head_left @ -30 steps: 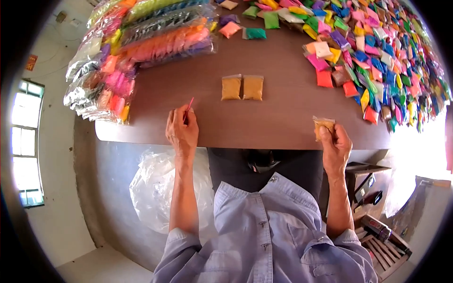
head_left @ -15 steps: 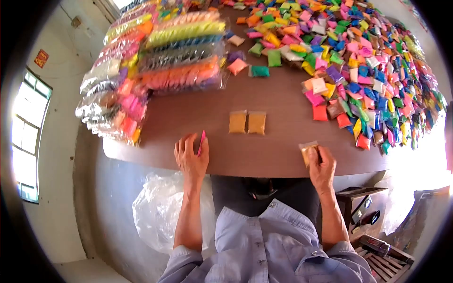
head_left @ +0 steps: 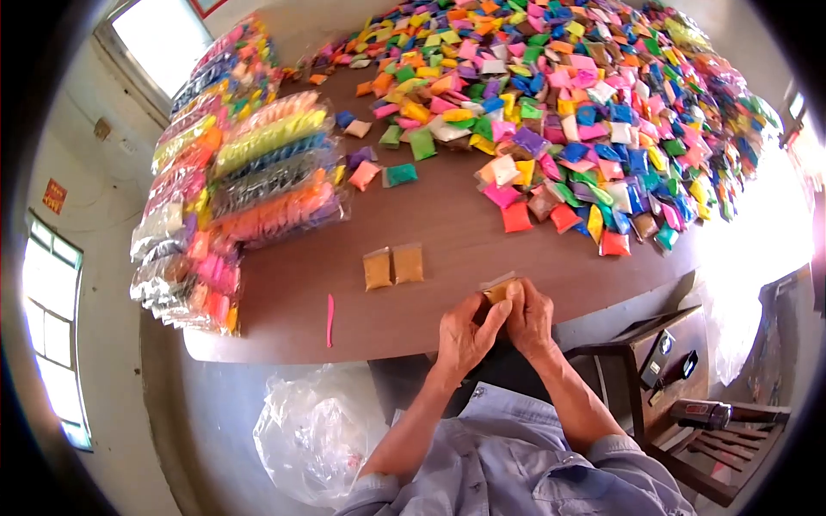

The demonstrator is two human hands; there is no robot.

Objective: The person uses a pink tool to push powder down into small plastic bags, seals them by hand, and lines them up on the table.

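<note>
A small clear packet with golden-brown contents [head_left: 497, 291] is held at the table's front edge, partly hidden by fingers. My right hand [head_left: 529, 318] grips it with thumb and fingers. On its left side my left hand [head_left: 469, 334] is closed around the packet's edge. Two similar brown packets, a left one [head_left: 377, 269] and a right one [head_left: 408, 263], lie side by side on the table beyond my hands. A thin pink strip [head_left: 329, 321] lies on the tabletop to the left.
A wide heap of colourful small packets [head_left: 585, 112] covers the back and right of the brown table [head_left: 284, 275]. Bundled packets in clear bags [head_left: 271, 163] are stacked at left. Below are a clear plastic bag [head_left: 318, 430] and, at right, a wooden chair [head_left: 731, 439].
My left hand has let go of the pink strip, now on the table, and moved right to the brown packet in my right hand. The head view has shifted right and up.
</note>
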